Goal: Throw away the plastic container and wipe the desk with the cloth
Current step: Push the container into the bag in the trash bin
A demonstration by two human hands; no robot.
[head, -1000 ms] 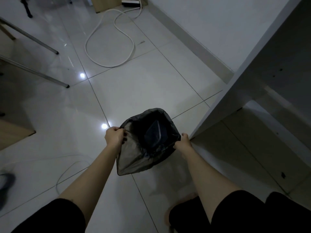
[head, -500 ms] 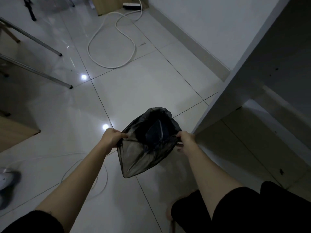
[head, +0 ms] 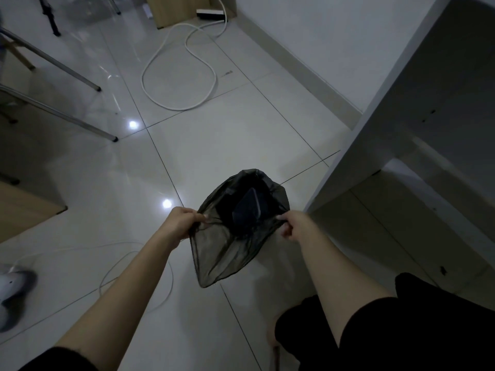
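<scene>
A thin black bin bag (head: 225, 253) hangs open above the tiled floor in front of me. My left hand (head: 182, 222) pinches its rim on the left side and my right hand (head: 294, 224) pinches the rim on the right. Down inside the bag lies the plastic container (head: 247, 208), a dark, glossy shape tilted on edge. The white desk (head: 417, 108) stands close on the right, its side panel just beyond my right hand. No cloth is in view.
A thick white cable (head: 182, 76) loops on the floor ahead, running to a power strip (head: 210, 14). Metal furniture legs (head: 59, 116) slant at the left. A thin white cord (head: 134, 263) lies under my left arm. A shoe (head: 13, 290) shows at the far left.
The bag's mouth has been drawn narrower and its near flap hangs lower. My view has pulled back a little, so both hands and the bag sit lower in the frame.
</scene>
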